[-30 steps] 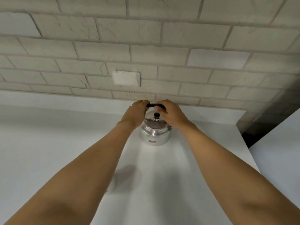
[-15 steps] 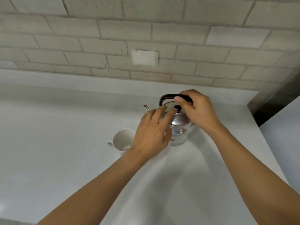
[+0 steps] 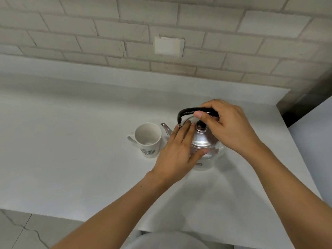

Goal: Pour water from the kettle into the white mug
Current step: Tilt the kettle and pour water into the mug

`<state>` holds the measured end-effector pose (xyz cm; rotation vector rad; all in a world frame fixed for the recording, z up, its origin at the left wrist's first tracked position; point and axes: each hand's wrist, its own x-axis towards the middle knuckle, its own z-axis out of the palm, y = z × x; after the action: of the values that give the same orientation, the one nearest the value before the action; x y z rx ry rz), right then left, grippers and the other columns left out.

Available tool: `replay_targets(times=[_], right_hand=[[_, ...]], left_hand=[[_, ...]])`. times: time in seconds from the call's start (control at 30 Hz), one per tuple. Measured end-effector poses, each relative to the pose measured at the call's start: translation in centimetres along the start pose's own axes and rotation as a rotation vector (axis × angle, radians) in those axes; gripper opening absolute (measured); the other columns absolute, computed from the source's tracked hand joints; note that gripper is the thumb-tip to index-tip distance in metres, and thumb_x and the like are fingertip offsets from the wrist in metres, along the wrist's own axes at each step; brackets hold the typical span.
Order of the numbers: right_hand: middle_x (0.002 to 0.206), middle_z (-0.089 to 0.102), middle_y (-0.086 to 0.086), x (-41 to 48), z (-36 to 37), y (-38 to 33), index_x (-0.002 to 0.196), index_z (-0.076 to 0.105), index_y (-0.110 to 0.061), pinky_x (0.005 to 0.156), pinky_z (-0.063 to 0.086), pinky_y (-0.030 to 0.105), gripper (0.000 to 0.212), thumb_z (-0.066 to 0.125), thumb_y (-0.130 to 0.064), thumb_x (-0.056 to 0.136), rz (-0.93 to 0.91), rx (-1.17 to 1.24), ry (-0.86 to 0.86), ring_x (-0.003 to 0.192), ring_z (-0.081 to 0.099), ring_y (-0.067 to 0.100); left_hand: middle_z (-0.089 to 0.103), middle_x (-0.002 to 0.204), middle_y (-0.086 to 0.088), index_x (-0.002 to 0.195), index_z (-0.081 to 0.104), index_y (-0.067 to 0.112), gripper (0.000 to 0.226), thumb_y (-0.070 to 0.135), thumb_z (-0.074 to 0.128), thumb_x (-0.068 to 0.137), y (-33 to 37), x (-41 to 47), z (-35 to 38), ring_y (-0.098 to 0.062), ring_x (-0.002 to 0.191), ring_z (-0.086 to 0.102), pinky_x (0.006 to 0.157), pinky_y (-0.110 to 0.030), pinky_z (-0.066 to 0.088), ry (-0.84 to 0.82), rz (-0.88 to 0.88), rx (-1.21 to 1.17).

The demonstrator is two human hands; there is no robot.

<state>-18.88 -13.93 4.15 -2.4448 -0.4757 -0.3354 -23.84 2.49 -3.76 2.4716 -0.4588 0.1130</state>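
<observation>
Both hands on kettle (image 3: 204, 141): right hand (image 3: 228, 126) grips handle, left hand (image 3: 177, 151) flat

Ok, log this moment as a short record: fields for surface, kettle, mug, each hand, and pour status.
surface: white counter against a brick wall
kettle: metal kettle, standing on the counter, spout pointing toward the mug, lid on
mug: white mug, upright, just left of the kettle, green logo on its side, looks nearly empty
right hand: right hand closed around the black handle
left hand: left hand open, fingers flat against the kettle's side
pour status: not yet begun
</observation>
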Motion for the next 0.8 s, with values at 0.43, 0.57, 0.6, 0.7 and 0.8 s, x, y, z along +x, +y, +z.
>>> replay_targets(times=[0.43,0.57,0.6,0.7,0.8], right_hand=[[0.106,0.072,-0.007,2.5,-1.8,-5.0,0.119,0.073,-0.028,0.084,0.057,0.034,0.030,0.064,-0.045,0.097,-0.158,-0.087,-0.126,0.095,0.068,0.013],[0.098,0.069,-0.008,3.6,-1.5,-6.3,0.119,0.074,-0.030,0.082,0.055,0.040,0.030,0.062,-0.047,0.097,-0.228,-0.147,-0.155,0.090,0.066,0.014],[0.096,0.067,-0.008,3.9,-1.5,-6.6,0.119,0.075,-0.030,0.081,0.055,0.041,0.030,0.062,-0.047,0.097,-0.244,-0.169,-0.170,0.089,0.064,0.014],[0.091,0.062,-0.007,4.8,-1.5,-7.6,0.120,0.075,-0.032,0.077,0.055,0.043,0.031,0.060,-0.048,0.099,-0.285,-0.241,-0.219,0.084,0.057,0.012],[0.090,0.057,-0.009,5.5,-1.5,-8.5,0.123,0.074,-0.033,0.078,0.055,0.044,0.033,0.058,-0.049,0.099,-0.316,-0.292,-0.266,0.089,0.058,0.014]], left_hand=[[0.026,0.174,0.000,0.168,0.022,0.019,0.077,0.055,0.051,0.106,1.6,-1.3,-0.8,-0.017,0.161,0.021,0.130,-0.040,0.025,0.147,-0.131,-0.264],[0.028,0.172,0.002,0.168,0.024,0.019,0.076,0.052,0.054,0.106,1.6,-1.0,-1.2,-0.013,0.159,0.024,0.128,-0.040,0.030,0.182,-0.163,-0.368],[0.030,0.171,0.002,0.167,0.025,0.019,0.076,0.051,0.055,0.106,1.5,-1.0,-1.3,-0.012,0.159,0.025,0.127,-0.040,0.031,0.192,-0.164,-0.392],[0.036,0.166,0.004,0.165,0.031,0.019,0.073,0.051,0.057,0.105,1.5,-0.7,-1.5,-0.009,0.154,0.033,0.124,-0.037,0.035,0.229,-0.165,-0.457],[0.041,0.160,0.009,0.163,0.034,0.025,0.070,0.053,0.057,0.104,1.6,-0.6,-1.6,-0.001,0.147,0.039,0.118,-0.017,0.035,0.267,-0.159,-0.512]])
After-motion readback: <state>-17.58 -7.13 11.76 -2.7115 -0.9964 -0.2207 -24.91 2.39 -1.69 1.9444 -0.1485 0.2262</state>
